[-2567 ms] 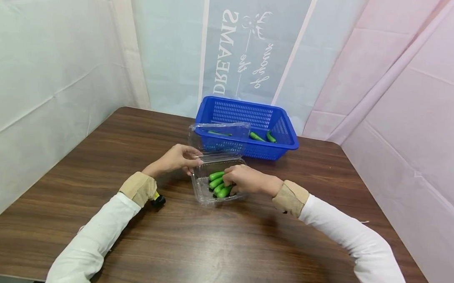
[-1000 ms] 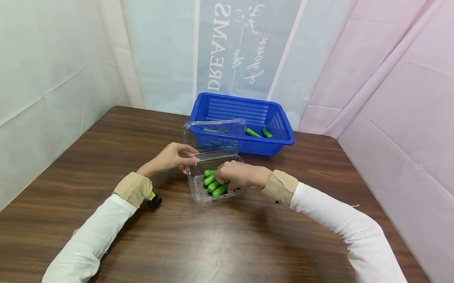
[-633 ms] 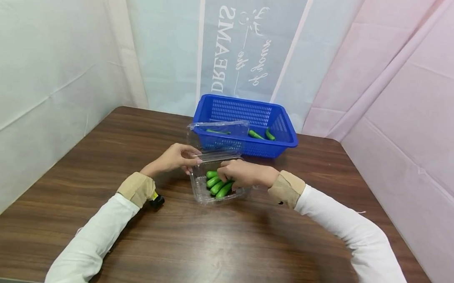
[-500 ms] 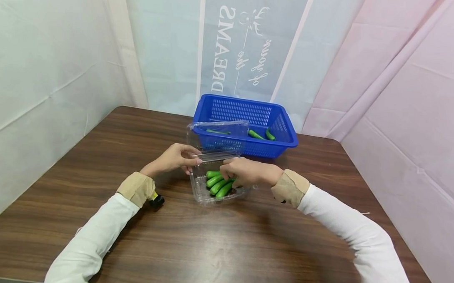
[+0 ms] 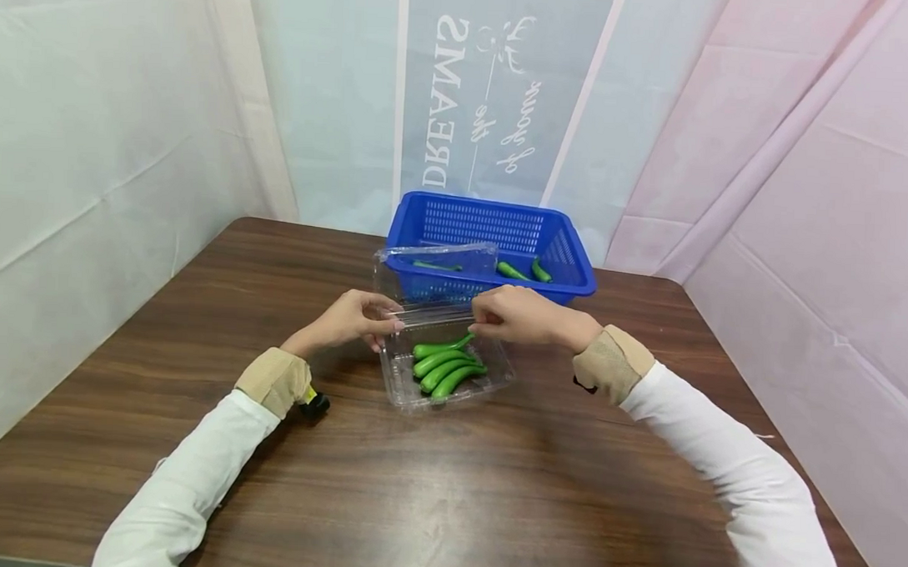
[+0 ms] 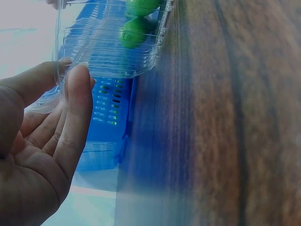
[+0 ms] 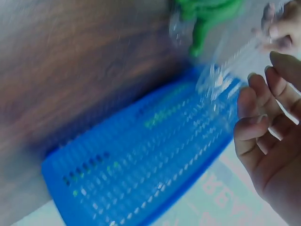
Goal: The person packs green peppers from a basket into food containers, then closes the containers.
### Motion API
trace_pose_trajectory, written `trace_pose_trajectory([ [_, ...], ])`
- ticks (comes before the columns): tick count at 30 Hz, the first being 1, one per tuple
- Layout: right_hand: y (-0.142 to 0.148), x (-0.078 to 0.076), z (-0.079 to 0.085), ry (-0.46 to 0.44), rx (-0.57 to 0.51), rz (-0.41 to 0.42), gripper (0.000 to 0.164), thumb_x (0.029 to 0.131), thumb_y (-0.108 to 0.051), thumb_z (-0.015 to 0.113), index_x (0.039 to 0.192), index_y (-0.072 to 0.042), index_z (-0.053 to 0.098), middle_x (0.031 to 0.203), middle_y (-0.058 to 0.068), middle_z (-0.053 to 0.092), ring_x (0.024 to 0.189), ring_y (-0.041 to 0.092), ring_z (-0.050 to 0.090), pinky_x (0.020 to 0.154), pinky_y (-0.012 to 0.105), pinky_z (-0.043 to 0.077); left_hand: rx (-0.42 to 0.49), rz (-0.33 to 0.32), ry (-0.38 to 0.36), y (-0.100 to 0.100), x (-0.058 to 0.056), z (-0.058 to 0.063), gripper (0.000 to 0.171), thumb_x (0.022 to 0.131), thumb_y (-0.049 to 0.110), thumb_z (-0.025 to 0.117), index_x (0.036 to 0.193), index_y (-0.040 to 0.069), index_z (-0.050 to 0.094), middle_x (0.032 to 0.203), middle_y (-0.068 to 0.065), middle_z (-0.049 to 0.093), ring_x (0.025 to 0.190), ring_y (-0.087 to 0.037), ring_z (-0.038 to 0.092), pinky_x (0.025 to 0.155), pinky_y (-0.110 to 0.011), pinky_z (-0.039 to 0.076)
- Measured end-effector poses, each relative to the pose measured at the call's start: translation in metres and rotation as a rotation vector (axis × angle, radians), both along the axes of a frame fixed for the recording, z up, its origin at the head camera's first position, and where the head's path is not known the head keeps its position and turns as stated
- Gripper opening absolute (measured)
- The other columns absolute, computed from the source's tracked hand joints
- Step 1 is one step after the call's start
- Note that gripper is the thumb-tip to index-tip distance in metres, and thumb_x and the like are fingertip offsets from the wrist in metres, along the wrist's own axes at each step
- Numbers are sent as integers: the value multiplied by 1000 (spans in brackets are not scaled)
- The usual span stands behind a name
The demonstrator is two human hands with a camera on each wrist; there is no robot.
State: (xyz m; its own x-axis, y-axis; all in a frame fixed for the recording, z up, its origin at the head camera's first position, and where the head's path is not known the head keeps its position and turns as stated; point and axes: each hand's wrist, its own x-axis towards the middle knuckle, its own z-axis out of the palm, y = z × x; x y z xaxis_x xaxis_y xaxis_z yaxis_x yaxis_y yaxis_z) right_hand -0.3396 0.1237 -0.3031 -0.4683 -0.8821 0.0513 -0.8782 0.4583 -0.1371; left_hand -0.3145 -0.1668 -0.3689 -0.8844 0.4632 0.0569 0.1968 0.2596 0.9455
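Note:
A hinged clear plastic clamshell container [image 5: 407, 399] sits on the table with its lid [image 5: 436, 256] standing up at the back. Inside its base lie several slim green vegetables [image 5: 445, 370], blunt at one end and tapering to thin curved tips. My left hand [image 5: 351, 317] pinches the container's left edge near the hinge; in the left wrist view the thumb [image 6: 77, 94] and fingers lie on either side of the clear plastic. Over the right end of the hinge hovers my right hand [image 5: 524, 313], its fingers loosely bent and holding nothing in the right wrist view.
Behind the container stands a blue perforated basket [image 5: 494, 214], with a few more green vegetables [image 5: 512, 271] in it. The upright lid overlaps its front in the head view. Fabric walls [image 5: 340, 104] enclose the brown wooden table [image 5: 304, 495] on three sides.
My right hand has let go of the vegetables in the container and risen back and to the right, uncovering them. The left hand keeps its grip on the container's edge.

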Motion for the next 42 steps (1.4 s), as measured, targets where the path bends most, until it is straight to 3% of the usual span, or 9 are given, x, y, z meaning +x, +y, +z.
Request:
trace_pose_trajectory([
  [5,14,-15,16,24,-15,-65,23,82,-14,55,63,-17,42,54,-7,35,47,6,31,45,22,30,-21,32,22,-3,-6,-13,42,78,17,69,112,-3,56,89,-20,62,57,-29,60,55,-49,53],
  [9,25,-30,26,43,-58,-156,29,80,-13,54,58,-15,35,51,-6,27,47,8,22,44,22,23,-8,43,28,-4,-6,-16,40,77,17,70,111,-2,57,88,-18,63,57,-28,60,54,-48,53],
  [13,33,-49,29,59,-127,-195,31,82,-14,55,58,-14,36,50,-4,27,47,10,21,46,24,22,3,50,17,-5,-4,-17,39,77,14,69,110,-2,57,88,-18,63,57,-28,60,54,-49,53],
  [20,37,-82,24,101,-194,-288,26,87,-21,57,63,-12,49,52,0,43,46,15,39,47,28,32,5,62,15,-6,-2,-18,38,77,14,69,110,-1,57,88,-17,63,57,-28,60,55,-50,52],
  [26,38,-99,12,91,-186,-388,19,87,-21,56,73,-9,60,65,4,55,57,18,48,52,32,40,8,47,13,-4,-2,-19,40,77,15,69,111,-2,56,90,-20,63,57,-28,60,55,-50,52],
  [29,37,-107,4,92,-173,-409,14,86,-18,58,81,-6,64,75,6,59,68,19,53,60,35,46,14,29,9,-3,-1,-17,42,78,13,68,113,-6,54,91,-23,62,56,-27,60,55,-49,53],
  [35,36,-119,-6,50,-129,-458,15,84,-13,59,92,-2,66,88,11,63,83,23,57,71,40,48,13,15,-4,1,8,2,39,79,7,66,113,-10,53,92,-30,59,57,-31,60,59,-57,49],
  [42,36,-123,-11,-18,-68,-572,20,84,-12,56,98,-2,65,94,14,62,87,28,56,75,45,46,-29,2,10,2,12,13,39,81,7,64,114,-10,52,91,-31,59,62,-39,58,61,-57,49],
])
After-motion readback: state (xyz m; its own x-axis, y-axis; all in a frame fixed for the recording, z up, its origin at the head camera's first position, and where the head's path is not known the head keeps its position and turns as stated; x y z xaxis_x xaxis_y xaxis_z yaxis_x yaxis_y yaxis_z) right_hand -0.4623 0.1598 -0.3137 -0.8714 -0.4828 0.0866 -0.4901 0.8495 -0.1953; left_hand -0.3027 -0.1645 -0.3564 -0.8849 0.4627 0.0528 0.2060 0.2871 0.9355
